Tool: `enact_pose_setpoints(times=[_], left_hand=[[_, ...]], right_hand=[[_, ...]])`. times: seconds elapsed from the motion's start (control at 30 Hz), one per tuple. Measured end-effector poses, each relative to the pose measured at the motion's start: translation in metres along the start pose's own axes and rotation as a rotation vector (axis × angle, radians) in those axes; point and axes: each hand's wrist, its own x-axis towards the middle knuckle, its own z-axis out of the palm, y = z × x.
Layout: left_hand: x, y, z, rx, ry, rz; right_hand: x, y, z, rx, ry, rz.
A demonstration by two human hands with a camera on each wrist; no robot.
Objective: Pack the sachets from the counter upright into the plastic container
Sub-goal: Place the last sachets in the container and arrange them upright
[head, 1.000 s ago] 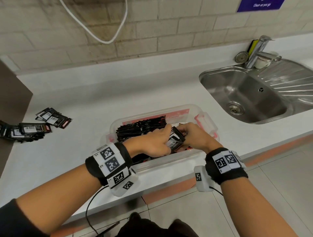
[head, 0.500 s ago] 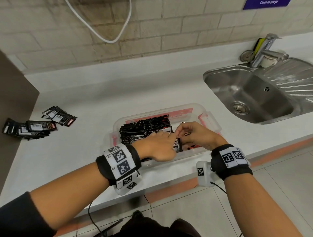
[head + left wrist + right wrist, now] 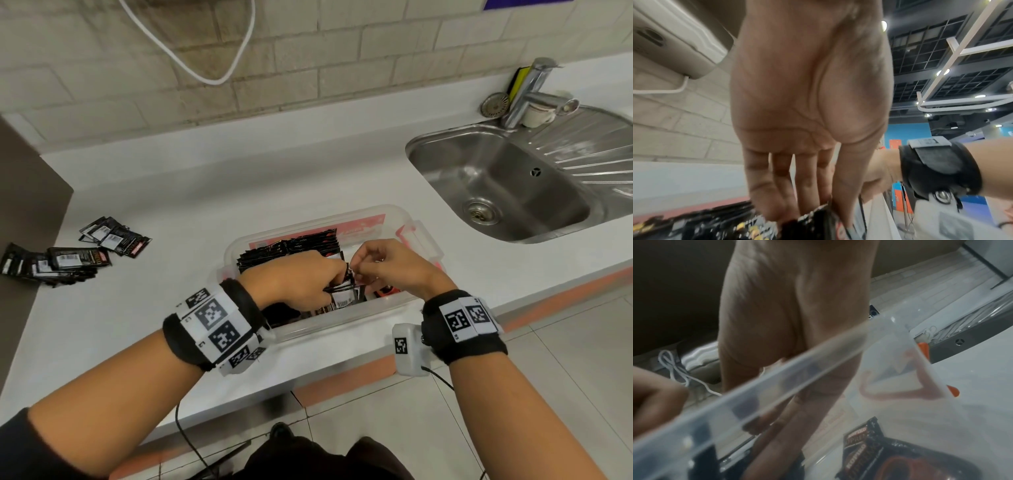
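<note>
My left hand (image 3: 294,281) covers the sachets (image 3: 340,297) I'm handling in the head view, so count and exact tilt can't be read. My right hand (image 3: 387,262) fingertips are curled out of sight; can't tell if they pinch a sachet top or only touch it. Right wrist view: plastic container (image 3: 777,378) rim crosses in front of my fingers (image 3: 777,423), all blurred. Left wrist view is blurred low down, sachet print unreadable. Loose pile (image 3: 51,263) on the counter is cut by the left edge. Sink (image 3: 513,185) is cut off right.
</note>
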Motion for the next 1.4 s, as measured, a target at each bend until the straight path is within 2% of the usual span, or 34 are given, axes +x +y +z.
enact_pose_setpoints(times=[0.17,0.3,0.5,0.57,0.63,0.7,0.9,1.03,1.23,1.4], left_hand=[[0.007,0.007,0.01,0.054,0.058,-0.024],[0.004,-0.004,-0.004,-0.059,0.016,-0.022],[0.002,-0.001,0.005,-0.077,0.059,-0.004],[0.001,-0.001,0.005,-0.059,0.04,0.005],[-0.001,-0.004,0.001,-0.083,0.014,0.019],[-0.004,-0.006,-0.004,-0.102,0.018,0.034],[-0.003,-0.006,0.004,-0.095,0.048,0.042],[0.001,-0.006,0.009,-0.096,0.085,0.041],[-0.004,-0.017,0.01,-0.014,0.181,-0.007],[-0.003,-0.016,0.026,0.146,0.021,-0.048]], right_hand=[[0.008,-0.003,0.007,-0.042,0.093,0.069],[0.004,-0.011,0.017,-0.07,0.069,0.074],[-0.001,-0.013,0.025,0.19,-0.141,0.086],[0.001,-0.011,0.02,0.276,-0.091,0.128],[0.003,-0.009,0.012,0.236,-0.002,0.162],[0.004,-0.009,0.008,0.179,0.026,0.188],[-0.002,-0.02,0.017,0.027,-0.039,0.274],[-0.002,-0.031,0.024,0.054,-0.143,0.258],[0.001,-0.024,0.022,0.078,-0.12,0.269],[0.001,-0.022,0.028,0.108,-0.189,0.239]])
